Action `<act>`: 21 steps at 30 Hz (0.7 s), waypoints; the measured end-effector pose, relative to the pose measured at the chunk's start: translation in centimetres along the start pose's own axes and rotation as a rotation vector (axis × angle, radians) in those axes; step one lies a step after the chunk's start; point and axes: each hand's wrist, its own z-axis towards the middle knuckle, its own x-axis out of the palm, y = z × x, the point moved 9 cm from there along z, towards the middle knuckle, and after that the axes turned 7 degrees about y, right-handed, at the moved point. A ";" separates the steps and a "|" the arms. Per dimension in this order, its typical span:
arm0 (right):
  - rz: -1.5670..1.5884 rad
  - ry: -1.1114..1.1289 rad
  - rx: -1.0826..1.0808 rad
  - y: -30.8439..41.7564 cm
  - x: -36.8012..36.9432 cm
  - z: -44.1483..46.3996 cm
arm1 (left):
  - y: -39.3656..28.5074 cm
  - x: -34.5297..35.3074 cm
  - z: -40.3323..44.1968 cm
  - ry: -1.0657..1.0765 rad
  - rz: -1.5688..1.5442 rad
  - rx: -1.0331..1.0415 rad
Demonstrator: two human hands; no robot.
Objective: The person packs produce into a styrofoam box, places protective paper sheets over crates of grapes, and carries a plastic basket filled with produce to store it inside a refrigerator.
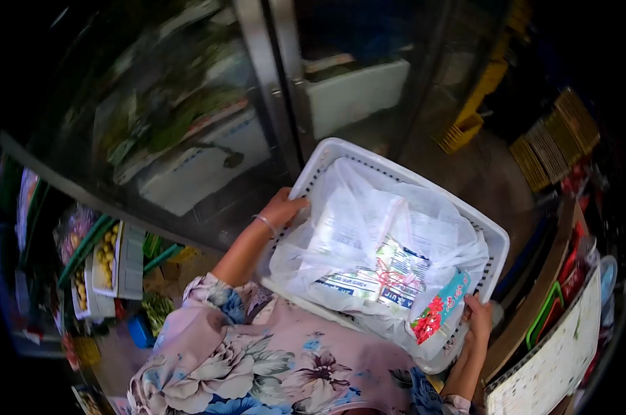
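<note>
A white plastic basket (423, 181) with slotted sides is held tilted close against my body. My left hand (287, 209), with a bracelet at the wrist, grips its left side, and some fingers are hidden by the rim. My right hand (479, 318) is closed on the lower right side of the basket, beside a teal packet with red print (437, 311). Inside the basket lies a thin translucent white plastic bag (358, 183). Through it show white packages with blue and green print (403, 270); their contents cannot be made out.
Glass doors with a metal frame (261, 62) stand ahead, with leafy greens (181, 104) and white boxes behind them. White foam boxes of yellow fruit (107, 259) are at the left. Yellow crates (555, 142) sit at the far right, above a white board (544, 366) and a wooden edge.
</note>
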 end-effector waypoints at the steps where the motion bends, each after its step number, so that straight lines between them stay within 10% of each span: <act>1: 0.011 0.014 -0.010 0.3 0.2 0.1 | 0.0 0.3 0.4 0.029 0.012 0.008; 21: 0.023 0.029 -0.037 -0.6 -0.4 -1.3 | 0.8 0.1 1.7 0.098 -0.001 0.112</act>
